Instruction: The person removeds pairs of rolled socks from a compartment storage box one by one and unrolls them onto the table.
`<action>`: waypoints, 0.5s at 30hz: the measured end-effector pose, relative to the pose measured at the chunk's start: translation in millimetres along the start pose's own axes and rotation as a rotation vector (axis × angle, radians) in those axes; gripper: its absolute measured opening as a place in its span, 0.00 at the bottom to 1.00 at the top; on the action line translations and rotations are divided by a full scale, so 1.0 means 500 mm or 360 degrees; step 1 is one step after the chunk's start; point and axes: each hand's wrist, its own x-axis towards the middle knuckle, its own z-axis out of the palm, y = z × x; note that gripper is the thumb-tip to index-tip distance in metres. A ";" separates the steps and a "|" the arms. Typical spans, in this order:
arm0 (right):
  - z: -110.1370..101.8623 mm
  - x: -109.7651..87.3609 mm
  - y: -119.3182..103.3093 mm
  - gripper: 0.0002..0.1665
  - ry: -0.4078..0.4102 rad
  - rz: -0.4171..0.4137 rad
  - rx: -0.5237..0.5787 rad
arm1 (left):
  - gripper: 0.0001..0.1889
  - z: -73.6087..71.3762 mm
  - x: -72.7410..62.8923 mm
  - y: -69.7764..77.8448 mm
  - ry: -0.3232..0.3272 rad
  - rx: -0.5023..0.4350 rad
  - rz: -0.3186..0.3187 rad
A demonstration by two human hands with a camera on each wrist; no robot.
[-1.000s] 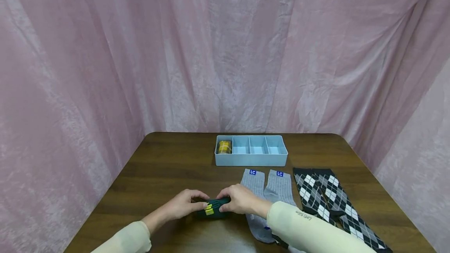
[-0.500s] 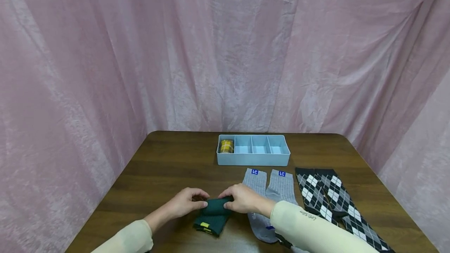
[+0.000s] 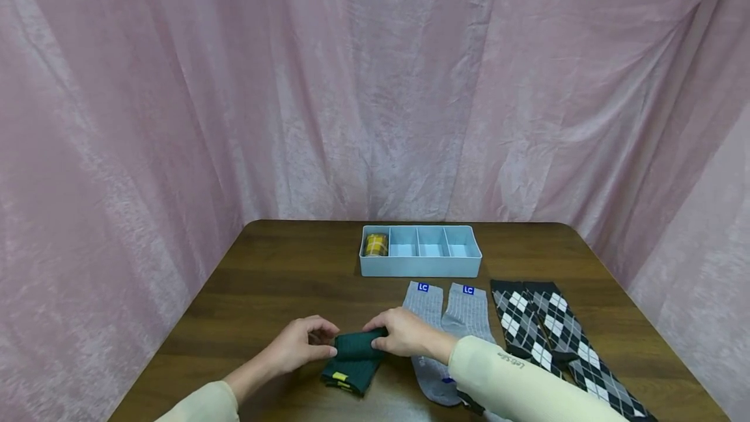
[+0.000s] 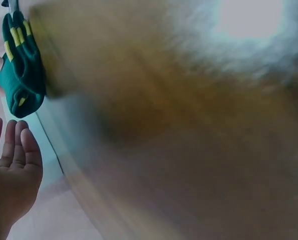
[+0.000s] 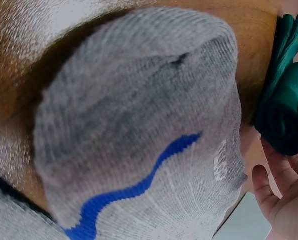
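A dark green pair of socks [image 3: 353, 360] with yellow stripes lies on the table, rolled at its far end and flat at its near end. My right hand [image 3: 404, 334] pinches the right end of the roll between thumb and fingers. At the left end is my left hand [image 3: 301, 344], its thumb tip by the roll's edge. The left wrist view shows the left hand [image 4: 18, 170] with loosely extended fingers, apart from the green socks [image 4: 23, 70]. In the right wrist view, the right hand [image 5: 289, 200] holds the spiral end of the roll [image 5: 284, 115].
A light blue divided box [image 3: 418, 267] stands at the back, with a rolled yellow plaid sock bundle [image 3: 376, 245] in its leftmost compartment. Grey socks [image 3: 465, 314] lie beneath and beyond the right forearm. Black-and-white argyle socks [image 3: 556, 331] lie farther right.
The near, yellow-striped part of the green socks has dropped from an upright, bunched position to flat on the table. My left hand has shifted slightly left, its fingers easing off the roll.
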 end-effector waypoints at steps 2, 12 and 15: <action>0.000 -0.001 0.000 0.15 0.0003 0.0006 0.0001 | 0.14 0.002 -0.005 0.000 -0.0005 -0.0016 0.0012; 0.002 -0.001 0.003 0.15 0.0011 0.0021 0.0017 | 0.12 0.012 -0.022 -0.016 -0.0121 -0.0097 0.0056; 0.002 0.000 0.004 0.15 0.0020 0.0010 0.0010 | 0.12 0.017 -0.022 -0.020 -0.0132 -0.0104 0.0040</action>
